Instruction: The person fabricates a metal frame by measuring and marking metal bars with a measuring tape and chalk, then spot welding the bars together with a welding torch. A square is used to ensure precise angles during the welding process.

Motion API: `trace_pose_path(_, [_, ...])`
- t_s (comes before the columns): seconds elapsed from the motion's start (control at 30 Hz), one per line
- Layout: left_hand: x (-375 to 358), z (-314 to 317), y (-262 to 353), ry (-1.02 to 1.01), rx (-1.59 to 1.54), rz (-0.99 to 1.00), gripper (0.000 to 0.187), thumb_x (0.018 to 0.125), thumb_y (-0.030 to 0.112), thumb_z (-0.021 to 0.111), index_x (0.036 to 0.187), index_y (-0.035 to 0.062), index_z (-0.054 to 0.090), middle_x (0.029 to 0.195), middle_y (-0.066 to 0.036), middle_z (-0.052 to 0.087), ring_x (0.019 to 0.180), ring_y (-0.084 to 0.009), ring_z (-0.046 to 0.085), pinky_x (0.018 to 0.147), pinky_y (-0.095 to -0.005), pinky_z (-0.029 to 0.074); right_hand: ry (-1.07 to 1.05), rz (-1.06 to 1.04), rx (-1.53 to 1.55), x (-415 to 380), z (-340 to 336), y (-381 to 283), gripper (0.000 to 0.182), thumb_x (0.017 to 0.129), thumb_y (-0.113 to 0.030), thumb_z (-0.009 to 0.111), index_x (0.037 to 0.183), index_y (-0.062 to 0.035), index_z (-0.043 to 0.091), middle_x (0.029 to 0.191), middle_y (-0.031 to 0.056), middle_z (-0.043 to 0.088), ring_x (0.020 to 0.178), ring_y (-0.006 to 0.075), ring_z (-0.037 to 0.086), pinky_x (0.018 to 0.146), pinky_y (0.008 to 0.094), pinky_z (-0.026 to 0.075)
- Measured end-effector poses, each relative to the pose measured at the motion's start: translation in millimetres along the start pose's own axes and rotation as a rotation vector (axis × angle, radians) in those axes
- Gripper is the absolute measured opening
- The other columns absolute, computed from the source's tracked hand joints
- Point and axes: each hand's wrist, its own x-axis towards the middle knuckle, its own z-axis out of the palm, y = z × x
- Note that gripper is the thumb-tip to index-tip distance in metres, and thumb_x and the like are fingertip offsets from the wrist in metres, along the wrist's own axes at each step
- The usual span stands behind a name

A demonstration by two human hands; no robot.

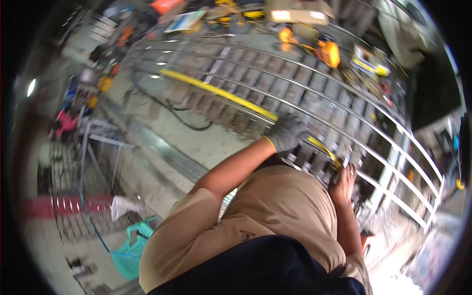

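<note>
A yellow tape measure blade (219, 91) stretches slantwise across a row of metal slats and rods. My left hand (286, 132), in a grey glove with a yellow cuff, is closed around the blade near my waist. Past the glove the blade bends down toward my right hand (344, 184), which is bare and curled at the tape's near end. Blur and the hand itself hide most of what its fingers hold. Long shiny metal rods (314, 89), joined at the right end, lie over the slats beyond both hands.
Yellow power tools (329, 53) and a cardboard box (300, 12) lie at the far side. A black cable (187, 125) loops at the left of the slats. On the lower left are a teal bag (132, 248) and a metal stand (105, 135).
</note>
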Motion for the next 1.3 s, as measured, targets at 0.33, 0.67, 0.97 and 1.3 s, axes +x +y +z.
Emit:
trace_pose_path(0.33, [-20.2, -49.6, -59.9, -0.165, 0.208, -0.081, 0.04, 0.089, 0.051, 0.082, 0.106, 0.0144, 0.076, 0.103, -0.01, 0.073, 0.11, -0.0336, 0.068, 0.103, -0.053, 0.048, 0.175, -0.037, -0.279, -37.1, 75.8, 2.0, 0.038, 0.091, -0.002, 0.07, 0.125, -0.0051, 0.053, 0.147, 0.0339, 0.058, 0.144, 0.0503, 0.054, 0.117, 0.069, 0.039])
trace_pose_path(0.67, [-55.8, -124.0, -144.9, -0.389, 0.378, 0.007, 0.039, 0.088, 0.05, 0.08, 0.104, 0.0152, 0.074, 0.099, -0.007, 0.076, 0.097, -0.032, 0.075, 0.09, -0.0528, 0.053, 0.39, -0.051, -0.434, -19.1, 94.0, 9.4, 0.043, 0.097, -0.006, 0.075, 0.123, -0.0197, 0.044, 0.144, 0.0179, 0.062, 0.142, 0.0406, 0.06, 0.115, 0.0632, 0.041])
trace_pose_path(0.97, [-108.7, -216.0, -258.9, -0.294, 0.582, -0.168, 0.038, 0.094, 0.026, 0.065, 0.129, 0.0117, 0.073, 0.135, -0.013, 0.07, 0.13, -0.0347, 0.063, 0.12, -0.0583, 0.04, 0.091, 0.059, -0.492, -8.6, 41.1, -11.3, 0.048, 0.089, 0.003, 0.069, 0.128, -0.0107, 0.044, 0.142, 0.0297, 0.061, 0.133, 0.0485, 0.062, 0.113, 0.069, 0.043])
trace_pose_path(1.3, [-150.3, -225.7, -307.6, -0.35, 0.447, -0.271, 0.032, 0.097, 0.022, 0.066, 0.127, 0.0137, 0.071, 0.136, -0.016, 0.065, 0.139, -0.0385, 0.055, 0.127, -0.0649, 0.028, -0.044, 0.055, -0.492, 7.0, -7.8, -12.6, 0.056, 0.081, -0.006, 0.078, 0.133, -0.0075, 0.056, 0.138, 0.026, 0.065, 0.13, 0.0459, 0.062, 0.117, 0.0651, 0.043])
